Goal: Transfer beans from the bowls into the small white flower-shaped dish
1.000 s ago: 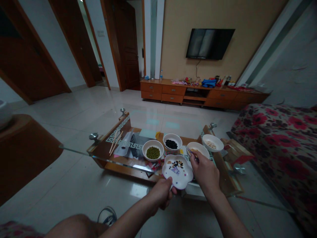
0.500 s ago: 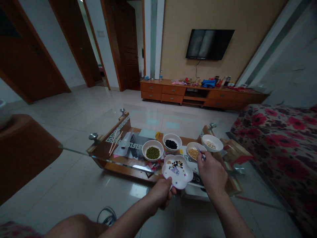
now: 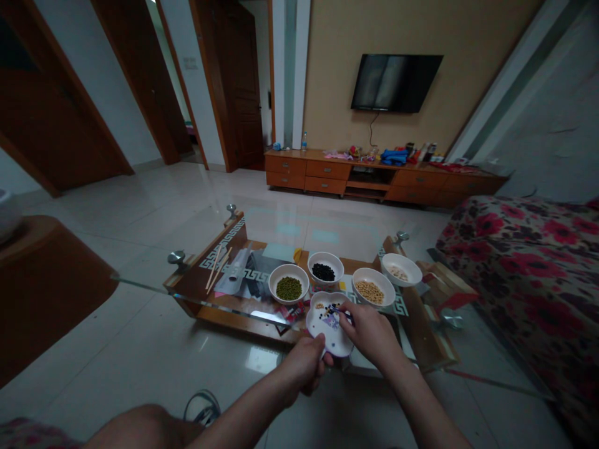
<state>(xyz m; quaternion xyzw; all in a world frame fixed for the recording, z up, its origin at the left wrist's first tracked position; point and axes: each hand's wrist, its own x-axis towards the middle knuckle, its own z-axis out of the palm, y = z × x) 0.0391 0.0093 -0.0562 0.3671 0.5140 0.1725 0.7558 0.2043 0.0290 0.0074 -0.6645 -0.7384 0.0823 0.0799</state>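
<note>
My left hand (image 3: 306, 363) grips the near edge of a white flower-shaped plate (image 3: 331, 342), which carries mixed black and yellow beans. Over that plate, my right hand (image 3: 369, 327) pinches tweezers (image 3: 344, 313), their tips among the beans. Behind the plate stand white bowls: green mung beans (image 3: 289, 288) fill one, black beans (image 3: 323, 272) another, and yellow soybeans (image 3: 369, 291) a third. Farther right, a bowl (image 3: 401, 269) holds a few pale pieces. Whether the tweezers hold a bean is too small to tell.
A glass-topped coffee table (image 3: 262, 318) bears the bowls. Chopsticks (image 3: 218, 269) appear at its left side. To the right is a flowered sofa (image 3: 528, 249). Beyond stands a low cabinet (image 3: 327, 178) with clutter, below a wall television (image 3: 397, 84).
My right hand has moved left and toward me with the tweezers, from the soybean bowl to over the flower-shaped plate. The left hand and the bowls stay in place.
</note>
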